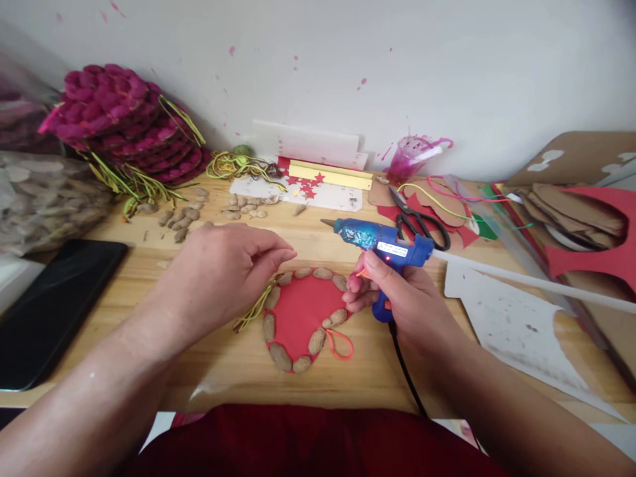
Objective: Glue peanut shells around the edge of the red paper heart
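Note:
A red heart shape (pixel 301 308), edged with peanuts (pixel 281 356), lies on the wooden table in front of me. An orange loop of cord (pixel 342 346) sticks out at its notch, and yellow-green strings (pixel 256 308) trail from its left side. My right hand (pixel 397 291) is wrapped round a blue glue gun (pixel 365 237), whose nozzle points left above the heart's far edge. Above the strings, my left hand (pixel 226 268) has thumb and forefinger pinched together; whether anything small sits between them I cannot make out.
Loose peanuts (pixel 181 218) lie behind my left hand, near stacked magenta pieces (pixel 106 119). A phone (pixel 62 311) and a bag of peanuts (pixel 47 199) are at left. Scissors (pixel 417 218), a pink-stained cup (pixel 407 159) and cardboard cutouts (pixel 576 215) stand behind and right.

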`<state>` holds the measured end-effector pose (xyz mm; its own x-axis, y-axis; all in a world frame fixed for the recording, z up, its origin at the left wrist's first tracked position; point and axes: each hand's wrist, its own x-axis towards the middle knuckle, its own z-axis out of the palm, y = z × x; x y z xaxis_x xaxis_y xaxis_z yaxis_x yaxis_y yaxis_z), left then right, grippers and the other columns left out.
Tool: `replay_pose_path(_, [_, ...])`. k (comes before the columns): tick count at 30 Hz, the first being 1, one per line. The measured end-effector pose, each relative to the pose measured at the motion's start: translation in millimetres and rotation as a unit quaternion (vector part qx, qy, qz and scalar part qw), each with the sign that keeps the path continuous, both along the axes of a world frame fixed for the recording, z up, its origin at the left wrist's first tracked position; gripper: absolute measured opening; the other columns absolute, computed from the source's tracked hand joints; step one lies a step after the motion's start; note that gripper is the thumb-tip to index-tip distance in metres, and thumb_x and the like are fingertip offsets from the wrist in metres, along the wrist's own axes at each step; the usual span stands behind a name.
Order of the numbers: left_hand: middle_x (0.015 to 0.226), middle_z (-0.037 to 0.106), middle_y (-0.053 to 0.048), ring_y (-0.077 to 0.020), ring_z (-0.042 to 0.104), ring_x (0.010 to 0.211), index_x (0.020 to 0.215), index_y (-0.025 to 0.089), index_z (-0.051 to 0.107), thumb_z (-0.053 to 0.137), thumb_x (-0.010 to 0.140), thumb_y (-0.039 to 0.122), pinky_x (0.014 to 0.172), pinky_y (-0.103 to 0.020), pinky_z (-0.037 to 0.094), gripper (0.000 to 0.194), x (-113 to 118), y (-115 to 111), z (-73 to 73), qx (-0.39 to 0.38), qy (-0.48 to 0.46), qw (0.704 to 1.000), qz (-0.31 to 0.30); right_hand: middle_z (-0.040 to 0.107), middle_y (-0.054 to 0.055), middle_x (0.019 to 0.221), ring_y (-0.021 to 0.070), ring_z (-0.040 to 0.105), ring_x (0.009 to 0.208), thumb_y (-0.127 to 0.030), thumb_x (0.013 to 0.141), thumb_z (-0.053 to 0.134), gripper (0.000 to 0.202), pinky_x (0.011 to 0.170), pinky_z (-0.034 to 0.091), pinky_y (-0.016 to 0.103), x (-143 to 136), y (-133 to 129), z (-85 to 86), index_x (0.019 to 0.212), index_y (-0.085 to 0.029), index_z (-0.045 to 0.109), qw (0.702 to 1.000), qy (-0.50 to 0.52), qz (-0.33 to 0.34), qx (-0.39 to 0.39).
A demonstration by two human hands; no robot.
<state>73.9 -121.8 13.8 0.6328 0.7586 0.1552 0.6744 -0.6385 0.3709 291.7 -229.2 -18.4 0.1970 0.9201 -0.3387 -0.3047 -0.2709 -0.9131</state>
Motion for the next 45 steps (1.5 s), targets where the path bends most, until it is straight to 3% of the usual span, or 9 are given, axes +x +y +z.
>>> replay_pose_path(5, [0.055, 0.059, 0.000, -0.0145, 0.049, 0.052, 0.062, 0.022, 0.065, 0.051, 0.098, 0.051, 0.055, -0.031, 0.031, 0.048, 1.5, 0.4, 1.5, 0.010, 0.042, 0.999, -0.004, 0.068, 0.001, 0.069, 0.0156, 0.071, 0.061, -0.057, 0.082, 0.080, 0.042, 0.055, 0.062, 0.025, 1.6, 0.8, -1.6, 0.075, -0.018, 0.067, 1.000, 0.002, -0.002, 0.002])
replay_pose_path(8, [0.058, 0.060, -0.001, -0.0154, 0.050, 0.054, 0.062, 0.021, 0.064, 0.048, 0.099, 0.049, 0.056, -0.031, 0.033, 0.049, 1.7, 1.1, -0.6, 0.015, 0.040, 0.999, -0.012, 0.068, 0.001, 0.069, 0.0154, 0.071, 0.060, -0.057, 0.082, 0.080, 0.042, 0.055, 0.062, 0.025, 1.4, 0.7, -1.3, 0.076, -0.018, 0.067, 1.000, 0.004, -0.007, 0.001])
replay_pose_path(13, [0.078, 0.073, -0.004, -0.0194, 0.064, 0.071, 0.087, 0.023, 0.076, 0.046, 0.099, 0.037, 0.067, -0.031, 0.043, 0.036, 1.2, 1.9, -6.1, 0.017, 0.001, 1.000, -0.022, 0.067, 0.000, 0.068, 0.0141, 0.070, 0.060, -0.055, 0.082, 0.081, 0.041, 0.055, 0.061, 0.024, 0.2, 1.2, 0.5, 0.074, -0.018, 0.067, 1.000, 0.017, -0.009, 0.010])
replay_pose_path(18, [0.064, 0.065, -0.004, -0.0194, 0.058, 0.061, 0.070, 0.022, 0.072, 0.050, 0.099, 0.042, 0.060, -0.033, 0.041, 0.042, -0.5, 2.9, -10.9, 0.029, 0.048, 0.997, -0.043, 0.068, 0.000, 0.069, 0.0142, 0.071, 0.061, -0.054, 0.085, 0.079, 0.039, 0.055, 0.060, 0.024, -0.7, 0.9, 1.1, 0.076, -0.018, 0.067, 1.000, 0.018, -0.009, 0.010])
replay_pose_path(23, [0.095, 0.075, -0.005, -0.0211, 0.066, 0.088, 0.104, 0.023, 0.079, 0.046, 0.098, 0.017, 0.079, -0.033, 0.051, 0.034, -1.8, 0.6, -15.1, 0.043, -0.007, 0.990, -0.138, 0.068, 0.000, 0.070, 0.0138, 0.070, 0.062, -0.053, 0.086, 0.079, 0.037, 0.055, 0.060, 0.023, -0.9, 0.4, 1.9, 0.076, -0.018, 0.068, 1.000, 0.017, -0.013, 0.009])
replay_pose_path(28, [0.101, 0.074, -0.005, -0.0206, 0.065, 0.088, 0.116, 0.026, 0.076, 0.048, 0.095, 0.009, 0.078, -0.033, 0.052, 0.039, 1.4, -8.4, -18.9, 0.058, -0.001, 0.983, -0.175, 0.067, 0.000, 0.070, 0.0134, 0.070, 0.061, -0.054, 0.085, 0.079, 0.039, 0.056, 0.060, 0.023, -1.1, 0.3, 3.9, 0.076, -0.018, 0.068, 1.000, 0.019, -0.012, 0.002])
replay_pose_path(35, [0.092, 0.077, -0.006, -0.0223, 0.068, 0.085, 0.093, 0.021, 0.080, 0.055, 0.098, 0.032, 0.081, -0.036, 0.053, 0.027, 10.6, -5.3, -20.5, 0.010, -0.019, 0.996, -0.083, 0.068, 0.000, 0.070, 0.0140, 0.070, 0.062, -0.055, 0.085, 0.078, 0.040, 0.057, 0.061, 0.025, -2.0, -0.3, 3.6, 0.076, -0.018, 0.068, 1.000, 0.003, -0.018, 0.006])
replay_pose_path(39, [0.090, 0.079, -0.003, -0.0221, 0.069, 0.083, 0.090, 0.024, 0.080, 0.059, 0.094, 0.032, 0.083, -0.036, 0.053, 0.023, 16.1, -3.6, -16.0, -0.045, 0.008, 0.998, -0.040, 0.067, 0.000, 0.069, 0.0143, 0.069, 0.062, -0.056, 0.082, 0.079, 0.040, 0.057, 0.061, 0.026, -2.2, 1.1, 2.6, 0.077, -0.019, 0.068, 1.000, 0.003, -0.018, 0.010])
replay_pose_path(45, [0.087, 0.077, -0.003, -0.0222, 0.069, 0.085, 0.086, 0.024, 0.080, 0.062, 0.091, 0.029, 0.084, -0.035, 0.051, 0.019, 21.8, -2.6, -14.9, -0.083, 0.033, 0.996, -0.029, 0.066, 0.000, 0.068, 0.0138, 0.069, 0.060, -0.059, 0.079, 0.081, 0.044, 0.056, 0.061, 0.025, -1.9, 2.4, 2.7, 0.074, -0.018, 0.068, 1.000, -0.002, -0.011, 0.008])
